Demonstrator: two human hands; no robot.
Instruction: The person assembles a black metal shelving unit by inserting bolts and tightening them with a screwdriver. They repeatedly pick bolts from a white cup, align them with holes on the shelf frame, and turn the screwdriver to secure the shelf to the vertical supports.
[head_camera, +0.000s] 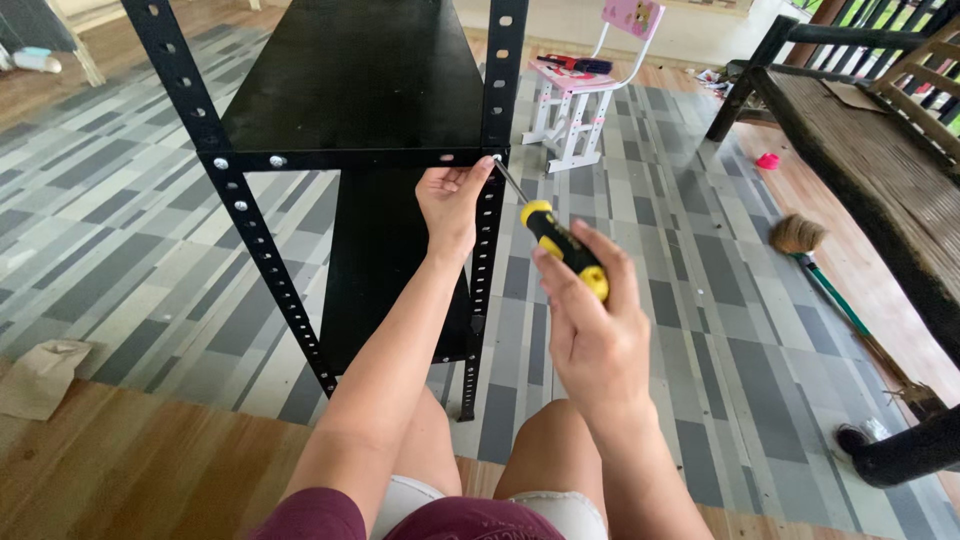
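Right hand (590, 320) clamped on screwdriver (560, 245), tip at right-corner screw (497, 158) of black shelf (360, 90). Left hand (452, 200) pinches behind that corner. Two left bolts (248, 161) in; this one seemingly unfinished.

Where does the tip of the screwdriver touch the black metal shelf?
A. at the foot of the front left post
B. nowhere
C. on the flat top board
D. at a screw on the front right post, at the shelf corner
D: the right hand holds the screwdriver with its tip at the front right post corner, where the left hand steadies it.
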